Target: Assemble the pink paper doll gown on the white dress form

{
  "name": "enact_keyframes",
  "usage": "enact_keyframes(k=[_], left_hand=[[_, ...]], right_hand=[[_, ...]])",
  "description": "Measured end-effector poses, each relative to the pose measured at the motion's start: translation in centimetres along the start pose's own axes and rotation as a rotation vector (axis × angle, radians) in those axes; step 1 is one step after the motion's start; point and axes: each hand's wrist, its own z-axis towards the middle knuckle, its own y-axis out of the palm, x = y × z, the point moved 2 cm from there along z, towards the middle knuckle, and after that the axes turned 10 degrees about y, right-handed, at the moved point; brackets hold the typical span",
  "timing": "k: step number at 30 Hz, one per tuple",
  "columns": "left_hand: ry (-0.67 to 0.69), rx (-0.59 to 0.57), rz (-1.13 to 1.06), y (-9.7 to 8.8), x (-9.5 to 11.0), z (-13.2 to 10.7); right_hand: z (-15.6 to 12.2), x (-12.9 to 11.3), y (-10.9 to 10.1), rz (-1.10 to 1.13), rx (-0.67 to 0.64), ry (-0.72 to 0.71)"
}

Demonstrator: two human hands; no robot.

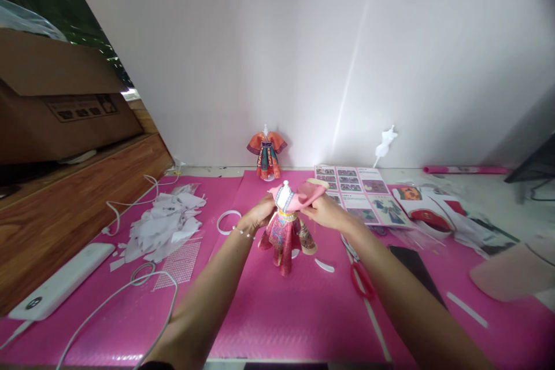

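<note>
A small mannequin in a pink and red patterned doll dress (281, 240) stands upright in front of me, with a beaded waistband and a blue-edged collar. My left hand (259, 214) is closed at the left side of the dress; some of its fingertips are hidden behind the cloth. On the other side, my right hand (323, 211) grips a pink sleeve (309, 193) and holds it out to the right. A white curved strip (324, 266) lies on the mat just right of the skirt.
Red-handled scissors (362, 280) lie beside my right forearm. Behind stand an orange doll outfit (266, 153) and a bare white mannequin (385, 143). An instruction sheet (368, 196), paper scraps (167, 219), a tape roll (228, 223) and a power bank (65, 280) with cables surround the work area.
</note>
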Motion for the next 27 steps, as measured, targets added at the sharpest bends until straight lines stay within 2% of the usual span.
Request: enact_keyframes(k=[2, 4, 7, 9, 10, 12, 14, 18, 22, 24, 27], left_hand=[[0.003, 0.003, 0.028, -0.6, 0.4, -0.5], [0.037, 0.076, 0.08, -1.6, 0.7, -1.4], [0.139, 0.286, 0.209, -3.0, 1.1, -3.6], [0.233, 0.418, 0.288, -3.0, 1.5, -5.5], [0.273, 0.442, 0.317, -2.6, 1.7, -6.5], [0.332, 0.422, 0.365, -1.2, 2.3, -8.1], [0.4, 0.342, 0.485, 0.7, 2.8, -9.1], [0.418, 0.325, 0.611, 3.1, 3.1, -9.4], [0.408, 0.361, 0.622, 3.2, 2.9, -8.8], [0.42, 0.333, 0.588, 2.9, 2.9, -8.7], [0.453, 0.238, 0.461, 2.5, 3.1, -8.5]], right_hand=[[-0.2, 0.2, 0.1, -0.013, 0.003, 0.027], [-0.5, 0.4, 0.1, -0.017, 0.0, 0.038], [-0.7, 0.5, 0.3, -0.021, 0.008, 0.041], [-0.7, 0.5, 0.4, -0.024, 0.024, 0.026], [-0.7, 0.4, 0.5, -0.025, 0.031, 0.013], [-0.7, 0.3, 0.6, -0.028, 0.043, -0.018], [-0.8, 0.1, 0.9, -0.029, 0.049, -0.037], [-1.2, -0.2, 1.2, -0.043, 0.058, 0.006], [-2.1, -1.1, 1.1, -0.06, 0.078, -0.029], [-2.5, -1.8, 1.0, -0.049, 0.096, -0.066], [-3.1, -2.7, 0.9, -0.007, 0.133, -0.039]])
